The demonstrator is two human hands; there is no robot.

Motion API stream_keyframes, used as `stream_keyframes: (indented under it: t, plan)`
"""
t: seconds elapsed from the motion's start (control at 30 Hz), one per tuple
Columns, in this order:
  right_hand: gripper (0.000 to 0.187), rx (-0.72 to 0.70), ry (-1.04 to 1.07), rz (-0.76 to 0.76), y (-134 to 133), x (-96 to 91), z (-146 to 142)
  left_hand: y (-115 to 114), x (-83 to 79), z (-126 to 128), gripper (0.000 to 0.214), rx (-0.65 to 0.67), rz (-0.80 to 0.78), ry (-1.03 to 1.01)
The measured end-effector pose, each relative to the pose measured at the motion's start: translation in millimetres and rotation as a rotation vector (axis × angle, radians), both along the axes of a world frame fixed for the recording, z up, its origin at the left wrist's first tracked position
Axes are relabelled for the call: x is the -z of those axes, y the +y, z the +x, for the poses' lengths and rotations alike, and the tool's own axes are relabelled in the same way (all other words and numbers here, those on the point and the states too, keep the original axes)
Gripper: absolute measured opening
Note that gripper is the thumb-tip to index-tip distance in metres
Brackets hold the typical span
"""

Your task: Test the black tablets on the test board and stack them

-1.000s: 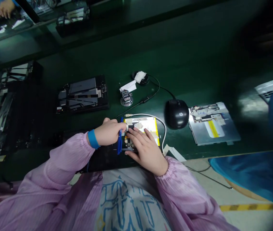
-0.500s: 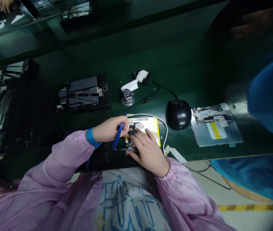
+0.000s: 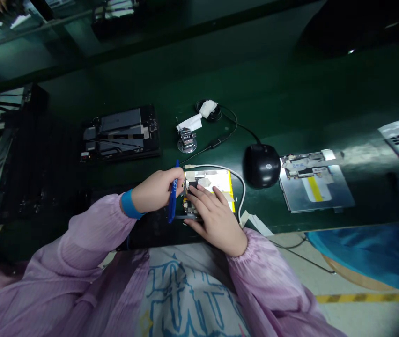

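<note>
Centrally, near front edge of green bench [image 3: 291, 93]: opened device [image 3: 220, 180] w/ yellow battery. Left hand [image 3: 157, 189] closed round blue tool [image 3: 172, 201], tip at device's circuit end. Right hand [image 3: 213, 217] open flat, pressing device down. Prob. best: firm press, shallow tip, clear of white cable [image 3: 240, 187].

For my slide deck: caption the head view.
Left hand holds a blue tool at an opened device while right hand presses it.

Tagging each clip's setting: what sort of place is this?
Probably an electronics assembly or repair bench. An opened tablet with its insides bare lies on the green mat, the left hand holds a blue tool beside a yellow battery, and a tally counter stands nearby.
</note>
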State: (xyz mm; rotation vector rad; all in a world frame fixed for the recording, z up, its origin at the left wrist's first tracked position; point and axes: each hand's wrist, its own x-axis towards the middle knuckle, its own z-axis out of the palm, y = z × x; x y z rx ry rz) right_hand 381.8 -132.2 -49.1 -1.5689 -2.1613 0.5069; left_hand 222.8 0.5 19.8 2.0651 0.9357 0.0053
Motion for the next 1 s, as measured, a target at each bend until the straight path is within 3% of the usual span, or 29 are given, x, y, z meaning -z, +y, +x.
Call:
stream_keyframes:
  t: [0.1,0.23,1.0]
  plan:
    - [0.053,0.004,0.005,-0.003,0.1,0.4,-0.1,0.2,7.8,0.2,0.008,0.092,0.139,0.172]
    - [0.053,0.008,0.007,0.011,-0.1,1.8,-0.4,-1.0,13.9,3.8,0.010,0.131,0.159,0.306]
    - [0.052,0.009,-0.005,0.070,0.2,3.8,-1.5,-2.0,16.0,6.9,0.018,0.177,0.190,0.335]
